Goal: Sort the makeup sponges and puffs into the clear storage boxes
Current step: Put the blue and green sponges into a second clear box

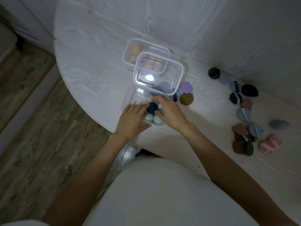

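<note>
A clear storage box (130, 97) stands near the table's front edge with pale blue-green sponges (149, 117) inside. My right hand (169, 112) grips a navy sponge (152, 107) over this box. My left hand (131, 119) rests flat against the box's near left side, fingers touching the navy sponge. A clear lid or box (158, 74) lies tilted just behind, over blue puffs (164, 86). A further clear box (128, 51) holds peach and pink sponges (135, 49).
A purple puff (186, 87) and an olive puff (186, 99) lie right of the boxes. Several loose puffs and sponges in dark green, blue, navy, pink and brown run down the table's right side (244, 111). The rounded table edge (91, 110) drops to wooden floor at left.
</note>
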